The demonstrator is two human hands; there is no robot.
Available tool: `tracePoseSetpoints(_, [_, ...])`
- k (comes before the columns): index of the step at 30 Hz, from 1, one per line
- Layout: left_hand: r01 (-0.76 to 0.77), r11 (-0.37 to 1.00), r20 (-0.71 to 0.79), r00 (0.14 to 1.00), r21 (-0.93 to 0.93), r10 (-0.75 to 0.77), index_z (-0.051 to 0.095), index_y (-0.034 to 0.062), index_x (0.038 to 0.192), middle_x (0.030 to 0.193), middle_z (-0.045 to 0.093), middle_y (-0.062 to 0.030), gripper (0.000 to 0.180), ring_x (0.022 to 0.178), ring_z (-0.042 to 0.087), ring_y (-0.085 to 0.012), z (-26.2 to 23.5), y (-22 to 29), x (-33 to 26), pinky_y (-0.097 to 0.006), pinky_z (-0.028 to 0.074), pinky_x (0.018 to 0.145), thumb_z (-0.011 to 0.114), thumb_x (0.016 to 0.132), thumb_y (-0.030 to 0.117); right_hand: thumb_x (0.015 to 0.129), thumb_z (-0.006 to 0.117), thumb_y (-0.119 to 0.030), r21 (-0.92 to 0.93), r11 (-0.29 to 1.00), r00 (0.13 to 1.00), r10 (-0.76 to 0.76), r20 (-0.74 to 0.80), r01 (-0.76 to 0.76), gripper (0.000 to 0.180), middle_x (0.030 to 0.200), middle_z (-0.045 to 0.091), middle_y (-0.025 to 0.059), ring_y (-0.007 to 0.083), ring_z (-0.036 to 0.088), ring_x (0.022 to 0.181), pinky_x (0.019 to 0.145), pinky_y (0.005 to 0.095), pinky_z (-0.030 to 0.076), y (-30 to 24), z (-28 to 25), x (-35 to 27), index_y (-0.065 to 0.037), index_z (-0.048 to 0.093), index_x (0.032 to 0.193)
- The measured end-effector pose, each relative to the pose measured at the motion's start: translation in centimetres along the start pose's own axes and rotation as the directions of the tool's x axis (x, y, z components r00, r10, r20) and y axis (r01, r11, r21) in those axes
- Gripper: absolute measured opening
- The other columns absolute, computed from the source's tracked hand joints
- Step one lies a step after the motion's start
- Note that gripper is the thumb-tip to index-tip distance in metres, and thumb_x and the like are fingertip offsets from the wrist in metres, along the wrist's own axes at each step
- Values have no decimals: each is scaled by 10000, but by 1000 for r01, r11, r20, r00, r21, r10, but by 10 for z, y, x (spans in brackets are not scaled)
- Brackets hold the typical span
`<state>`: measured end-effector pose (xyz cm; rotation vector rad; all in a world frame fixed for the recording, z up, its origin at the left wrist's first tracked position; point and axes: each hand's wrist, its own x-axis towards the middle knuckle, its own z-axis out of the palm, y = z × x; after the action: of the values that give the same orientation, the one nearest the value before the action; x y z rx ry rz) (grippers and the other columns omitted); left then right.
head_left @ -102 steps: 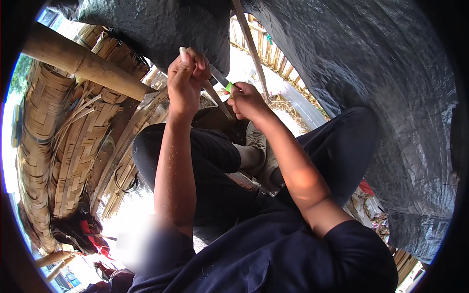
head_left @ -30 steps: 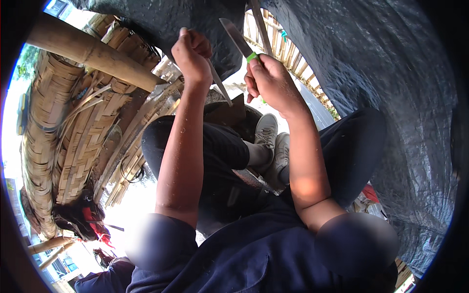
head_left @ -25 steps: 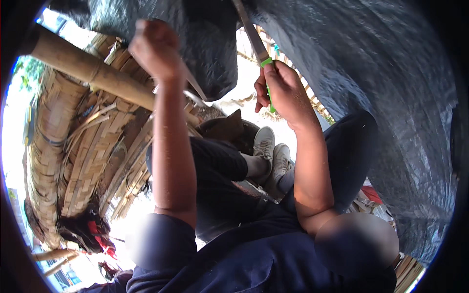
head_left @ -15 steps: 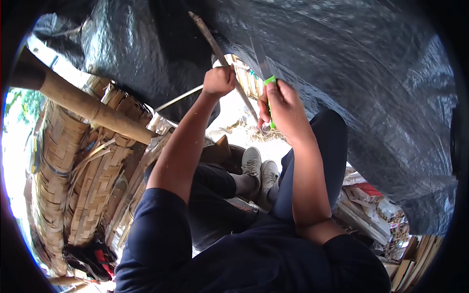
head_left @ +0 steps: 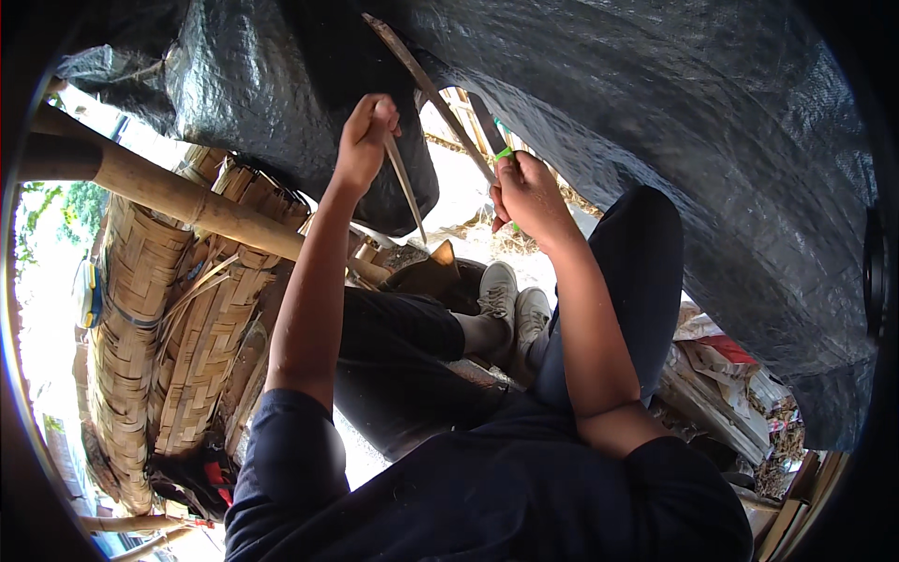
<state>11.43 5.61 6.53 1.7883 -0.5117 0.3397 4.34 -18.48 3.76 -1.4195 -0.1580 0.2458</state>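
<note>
My left hand (head_left: 368, 140) is raised in front of the black sheeting, fingers closed around one end of a thin pale strip (head_left: 406, 187), which looks like bamboo or wood. The strip slants down and right to a free tip. To the right, my right hand (head_left: 527, 195) is shut on a green-handled knife (head_left: 486, 122), its blade pointing up and slightly left. A longer brown stick (head_left: 421, 77) runs diagonally between the two hands. Its lower end reaches the fingers of my right hand; whether they grip it I cannot tell.
Black plastic sheeting (head_left: 693, 122) hangs overhead and down the right side. A bamboo pole (head_left: 201, 208) crosses at left above woven bamboo panels (head_left: 140, 272). Below the strip, a dark container (head_left: 440, 281) stands near my shoes (head_left: 501, 290). Scrap wood (head_left: 716, 398) lies at right.
My left hand has moved left and up, away from the brown stick. The pale strip has swung from pointing left to pointing down and right. My right hand and knife have shifted slightly left.
</note>
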Motion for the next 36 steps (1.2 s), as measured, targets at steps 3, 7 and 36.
tracePoseSetpoints(3, [26, 986, -78, 996, -166, -40, 496, 23, 973, 839, 453, -17, 218, 772, 449, -117, 0, 21, -22, -299, 425, 741, 420, 1011, 224, 930, 517, -207, -138, 982, 987, -142, -73, 131, 243, 711, 576, 131, 244, 628, 585, 544, 353, 509, 55, 7, 26, 36, 493, 931])
tracePoseSetpoints(7, [-49, 911, -175, 984, -410, -26, 482, 45, 990, 827, 421, -11, 216, 803, 450, -130, 6, 30, -53, -302, 396, 786, 424, 1007, 252, 790, 734, -192, -260, 879, 907, -419, -27, 399, 388, 863, 644, 155, 302, 666, 846, 698, 365, 514, 86, 48, 26, 6, 483, 1010])
tracePoseSetpoints(36, [21, 806, -519, 755, -592, -401, 274, 62, 1347, 1368, 416, -130, 405, 1280, 425, -264, 7, 15, -103, -403, 372, 1059, 439, 978, 98, 926, 471, 10, 944, 327, 974, 223, -31, -45, 225, 1117, 574, 283, 325, 618, 1016, 881, 315, 571, 143, 46, 66, 186, 482, 1066])
